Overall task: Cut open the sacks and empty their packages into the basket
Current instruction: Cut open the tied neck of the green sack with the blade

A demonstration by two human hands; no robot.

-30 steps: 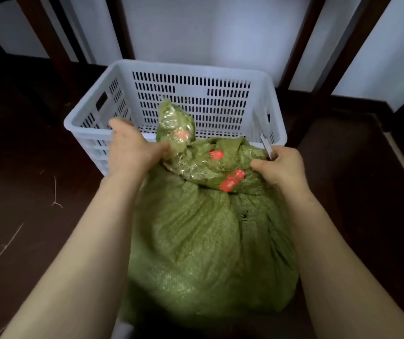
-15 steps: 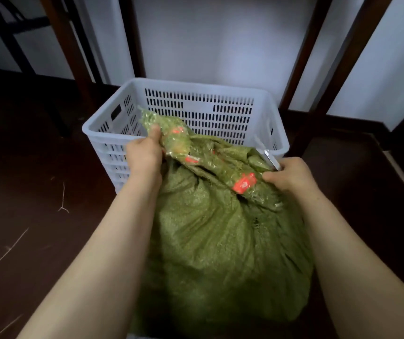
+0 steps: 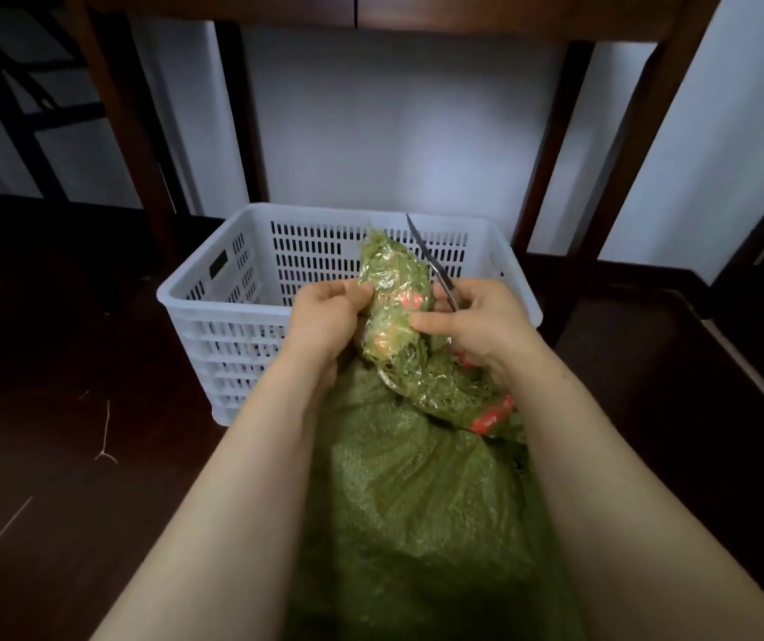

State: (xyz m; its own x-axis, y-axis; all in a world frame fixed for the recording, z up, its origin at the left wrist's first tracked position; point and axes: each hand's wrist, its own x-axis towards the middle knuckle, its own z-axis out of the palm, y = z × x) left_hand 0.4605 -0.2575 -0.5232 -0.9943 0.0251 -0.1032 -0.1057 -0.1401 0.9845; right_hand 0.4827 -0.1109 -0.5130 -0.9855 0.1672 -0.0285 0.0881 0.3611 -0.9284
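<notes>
The left hand (image 3: pixel 324 316) grips the soft, likely heavy sack (image 3: pixel 417 501) by its taped neck (image 3: pixel 394 289), the surest hold; at 3 o'clock the right hand (image 3: pixel 477 326) clutches a blade (image 3: pixel 426 252).

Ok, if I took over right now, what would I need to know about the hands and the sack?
Left hand: grips the taped neck of the green sack.
Right hand: holds a blade pointing up, thumb on the neck.
Sack: between the forearms, just in front of the white basket.
Done: neck held upright for cutting; no cut visible.
Left: cut it open and tip the packages into the basket; none show in it.
</notes>
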